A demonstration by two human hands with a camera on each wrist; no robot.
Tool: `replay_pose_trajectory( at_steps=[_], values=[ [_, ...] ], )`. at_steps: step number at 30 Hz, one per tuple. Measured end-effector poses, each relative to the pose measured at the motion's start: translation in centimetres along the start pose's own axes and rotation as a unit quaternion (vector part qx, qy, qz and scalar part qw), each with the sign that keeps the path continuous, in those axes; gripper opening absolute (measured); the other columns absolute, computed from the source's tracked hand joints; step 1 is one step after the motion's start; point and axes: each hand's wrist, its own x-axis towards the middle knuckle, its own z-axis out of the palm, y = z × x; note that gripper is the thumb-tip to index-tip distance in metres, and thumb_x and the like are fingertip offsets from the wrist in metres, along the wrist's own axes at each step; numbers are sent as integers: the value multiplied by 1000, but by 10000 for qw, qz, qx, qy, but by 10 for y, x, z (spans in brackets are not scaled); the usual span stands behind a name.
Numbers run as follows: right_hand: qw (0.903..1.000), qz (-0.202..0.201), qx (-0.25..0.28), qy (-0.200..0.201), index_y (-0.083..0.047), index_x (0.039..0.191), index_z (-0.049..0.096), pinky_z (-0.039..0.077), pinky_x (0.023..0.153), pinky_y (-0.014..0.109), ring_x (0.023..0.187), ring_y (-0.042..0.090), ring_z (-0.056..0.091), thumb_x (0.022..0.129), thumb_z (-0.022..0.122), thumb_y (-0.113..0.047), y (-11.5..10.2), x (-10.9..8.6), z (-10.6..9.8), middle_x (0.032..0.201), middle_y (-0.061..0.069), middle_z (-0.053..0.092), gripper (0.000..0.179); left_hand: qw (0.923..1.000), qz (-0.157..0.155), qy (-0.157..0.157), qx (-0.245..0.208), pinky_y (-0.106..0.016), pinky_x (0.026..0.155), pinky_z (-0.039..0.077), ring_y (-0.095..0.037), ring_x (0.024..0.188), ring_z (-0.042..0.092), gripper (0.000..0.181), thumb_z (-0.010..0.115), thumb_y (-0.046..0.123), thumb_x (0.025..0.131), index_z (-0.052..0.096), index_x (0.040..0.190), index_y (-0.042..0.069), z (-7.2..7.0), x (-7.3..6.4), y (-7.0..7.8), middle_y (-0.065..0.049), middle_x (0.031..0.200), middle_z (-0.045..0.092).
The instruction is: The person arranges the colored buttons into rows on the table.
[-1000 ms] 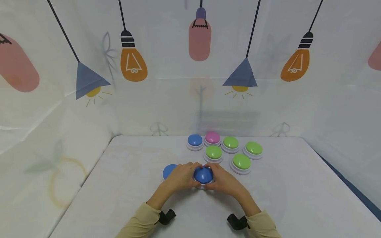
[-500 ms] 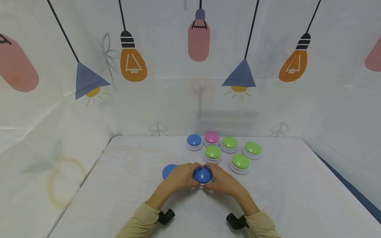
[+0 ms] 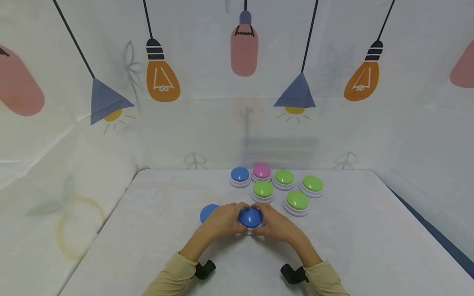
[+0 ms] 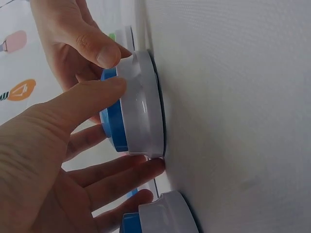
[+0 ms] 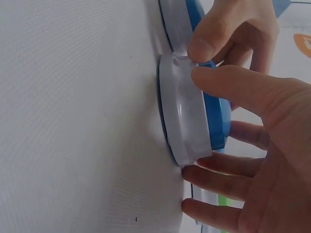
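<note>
A round blue push button (image 3: 250,218) with a white base sits on the table between both hands. My left hand (image 3: 224,220) grips its left side, thumb on the near edge of the base and fingers round the far side. From the right, my right hand (image 3: 277,222) grips the same button likewise. In the left wrist view the two thumbs lie close together on the white base (image 4: 143,107). Just left of the left hand stands a second blue button (image 3: 208,212), partly hidden by that hand.
Farther back are a blue button (image 3: 240,174), a pink button (image 3: 261,171) and several green buttons (image 3: 297,200), all on white bases. The white table (image 3: 333,246) ends at a patterned cloth backdrop (image 3: 214,123). A black wrist-worn piece (image 3: 292,274) sits at each sleeve.
The whole head view drifts slightly left. Both hands keep the same grip on the blue button, and the other buttons keep their places.
</note>
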Motion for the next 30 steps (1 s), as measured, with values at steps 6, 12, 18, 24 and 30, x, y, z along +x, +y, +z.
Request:
replay_pose_trajectory(
  at_steps=[6, 12, 18, 24, 30],
  values=[
    [9999, 27, -83, 52, -4, 141, 45, 46, 103, 49, 125, 32, 53, 81, 81, -29, 1, 1, -2, 139, 19, 50, 75, 9996, -197, 123, -176, -39, 87, 55, -24, 107, 65, 63, 79, 40, 81, 55, 135, 16, -5, 2, 0, -9, 122, 67],
    [9992, 295, -178, 177, -8, 145, 44, 45, 103, 51, 129, 32, 51, 82, 81, -34, 2, 3, -9, 145, 16, 47, 77, 9993, -214, 269, -170, -42, 88, 54, -23, 106, 65, 64, 76, 45, 83, 54, 137, 18, -13, 9, 3, -10, 124, 66],
    [9981, 384, 87, 466, -10, 146, 44, 46, 102, 52, 128, 34, 51, 84, 79, -31, 7, 4, -20, 145, 14, 46, 74, 9981, -301, 318, -429, -44, 89, 54, -23, 106, 64, 65, 75, 47, 84, 53, 139, 19, -20, 14, 6, -9, 135, 59],
    [9959, 513, -17, 749, -9, 148, 40, 41, 106, 55, 135, 37, 44, 88, 75, -29, 16, 6, -30, 149, 17, 42, 73, 9964, -453, 272, -656, -49, 96, 51, -28, 121, 58, 68, 76, 46, 83, 51, 141, 20, -19, 24, 6, -8, 143, 53],
    [9928, 270, -208, 1148, -6, 149, 38, 37, 108, 59, 137, 43, 40, 88, 75, -25, 26, 16, -38, 147, 22, 42, 74, 9935, -529, 508, -869, -53, 102, 46, -30, 129, 53, 68, 76, 45, 82, 50, 142, 23, -20, 39, 6, -6, 146, 51]
  ],
)
